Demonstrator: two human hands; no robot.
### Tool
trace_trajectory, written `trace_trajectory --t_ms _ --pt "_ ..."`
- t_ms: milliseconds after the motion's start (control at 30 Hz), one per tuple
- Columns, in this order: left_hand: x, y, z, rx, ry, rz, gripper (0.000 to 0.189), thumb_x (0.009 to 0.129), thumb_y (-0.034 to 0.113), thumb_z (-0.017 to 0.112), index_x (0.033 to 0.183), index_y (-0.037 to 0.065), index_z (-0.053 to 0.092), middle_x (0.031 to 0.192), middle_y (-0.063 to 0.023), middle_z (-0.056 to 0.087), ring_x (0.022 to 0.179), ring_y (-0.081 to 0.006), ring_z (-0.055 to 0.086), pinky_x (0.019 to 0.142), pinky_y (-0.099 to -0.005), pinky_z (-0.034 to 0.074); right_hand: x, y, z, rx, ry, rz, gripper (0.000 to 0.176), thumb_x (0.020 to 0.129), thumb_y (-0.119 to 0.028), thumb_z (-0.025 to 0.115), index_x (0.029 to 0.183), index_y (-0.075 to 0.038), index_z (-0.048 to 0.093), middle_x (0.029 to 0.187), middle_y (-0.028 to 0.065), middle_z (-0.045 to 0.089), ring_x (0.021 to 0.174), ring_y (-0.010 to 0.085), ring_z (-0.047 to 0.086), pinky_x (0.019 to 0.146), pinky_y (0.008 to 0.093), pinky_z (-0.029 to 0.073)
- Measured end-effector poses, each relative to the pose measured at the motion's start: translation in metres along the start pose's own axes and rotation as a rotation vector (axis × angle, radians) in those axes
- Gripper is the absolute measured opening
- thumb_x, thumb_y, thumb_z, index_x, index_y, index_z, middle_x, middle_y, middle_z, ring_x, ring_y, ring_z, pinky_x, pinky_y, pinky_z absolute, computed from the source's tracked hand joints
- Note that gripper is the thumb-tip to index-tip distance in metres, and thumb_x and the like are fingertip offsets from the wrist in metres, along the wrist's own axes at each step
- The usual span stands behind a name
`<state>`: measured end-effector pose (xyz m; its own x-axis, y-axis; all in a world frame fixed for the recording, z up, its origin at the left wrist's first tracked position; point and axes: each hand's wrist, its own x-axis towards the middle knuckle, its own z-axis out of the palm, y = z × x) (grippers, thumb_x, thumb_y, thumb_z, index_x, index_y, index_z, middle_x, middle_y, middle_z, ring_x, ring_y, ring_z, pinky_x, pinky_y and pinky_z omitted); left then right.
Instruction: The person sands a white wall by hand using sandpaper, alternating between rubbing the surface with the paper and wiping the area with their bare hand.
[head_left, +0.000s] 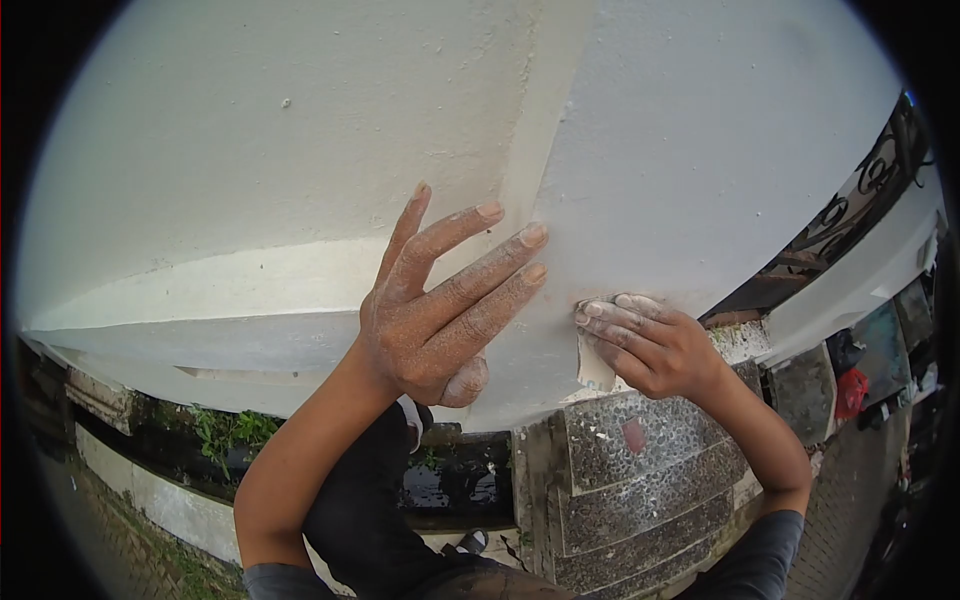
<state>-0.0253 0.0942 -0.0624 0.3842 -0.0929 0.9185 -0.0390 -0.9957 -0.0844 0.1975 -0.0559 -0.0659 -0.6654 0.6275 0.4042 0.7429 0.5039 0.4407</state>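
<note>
My left hand (440, 300) is raised in front of the white wall (300, 150), near its vertical corner edge. Its fingers are spread and coated in pale dust, and nothing is in them. Lower and to the right, my right hand (650, 345) presses against the wall's grey-white side face. Its dusty fingers lie over a folded piece of sandpaper (594, 368), whose pale backing sticks out below the fingertips. A ledge (200, 285) runs along the wall to the left. Small bumps and specks dot the painted surface.
Below the wall runs a drain channel with dark water (455, 485), with green plants (235, 432) beside it. Pebbled paving (640, 450) lies under my right arm. Black ironwork (835, 215) and a red bag (850, 392) are at the right.
</note>
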Motion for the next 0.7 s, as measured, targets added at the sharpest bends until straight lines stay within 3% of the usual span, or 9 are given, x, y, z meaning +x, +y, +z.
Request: trace_trajectory --t_ms 133,267,400,500,633,700 --pt "-0.001 0.005 0.001 0.007 -0.018 -0.018 0.049 0.093 0.039 0.031 0.104 0.008 0.067 0.113 -0.0085 0.065 0.119 -0.0321 0.05 0.108 -0.0586 0.021 0.042 -0.025 0.018 0.07 0.098 0.021 0.009 0.075 -0.013 0.059 0.082 -0.008 0.058 0.115 0.0093 0.063 0.106 0.0187 0.061 0.098 0.0353 0.046" --pt "0.0 0.004 0.002 -0.013 0.005 -0.016 0.047 0.092 0.036 0.031 0.103 0.007 0.067 0.112 -0.0085 0.065 0.118 -0.0324 0.051 0.108 -0.0587 0.021 0.001 -0.003 -0.004 0.018 0.005 0.048 0.009 0.076 -0.014 0.058 0.084 -0.008 0.059 0.115 0.007 0.063 0.108 0.0191 0.06 0.099 0.0365 0.046" --pt "-0.001 0.003 0.002 0.006 -0.004 0.008 0.046 0.091 0.034 0.031 0.103 0.007 0.067 0.112 -0.0089 0.065 0.118 -0.0324 0.051 0.108 -0.0576 0.021 0.023 -0.017 0.013 0.033 0.11 0.096 0.011 0.077 -0.016 0.058 0.086 -0.009 0.059 0.118 0.0062 0.061 0.114 0.0178 0.056 0.099 0.0365 0.045" --pt "0.001 0.004 -0.001 0.02 0.007 -0.058 0.05 0.093 0.039 0.03 0.102 0.008 0.068 0.112 -0.0093 0.065 0.117 -0.0322 0.052 0.109 -0.0571 0.021 0.055 -0.031 0.019 0.072 0.15 0.071 0.009 0.079 -0.013 0.057 0.087 -0.009 0.059 0.109 0.009 0.066 0.108 0.0217 0.061 0.092 0.0384 0.049" --pt "-0.001 0.003 0.0 -0.038 0.023 -0.026 0.051 0.094 0.04 0.029 0.103 0.008 0.068 0.112 -0.0091 0.065 0.117 -0.0316 0.052 0.108 -0.0574 0.022 -0.005 -0.003 0.003 0.017 0.05 0.064 0.012 0.076 -0.013 0.059 0.086 -0.007 0.059 0.11 0.0089 0.065 0.105 0.0203 0.062 0.092 0.0385 0.049" --pt "-0.003 0.0 0.0 -0.026 0.031 -0.02 0.052 0.094 0.041 0.029 0.104 0.008 0.067 0.112 -0.0093 0.065 0.116 -0.0325 0.052 0.107 -0.058 0.023 0.008 -0.015 0.014 0.006 0.109 0.064 0.008 0.075 -0.013 0.059 0.081 -0.007 0.058 0.111 0.0093 0.065 0.105 0.0204 0.062 0.092 0.0386 0.049"
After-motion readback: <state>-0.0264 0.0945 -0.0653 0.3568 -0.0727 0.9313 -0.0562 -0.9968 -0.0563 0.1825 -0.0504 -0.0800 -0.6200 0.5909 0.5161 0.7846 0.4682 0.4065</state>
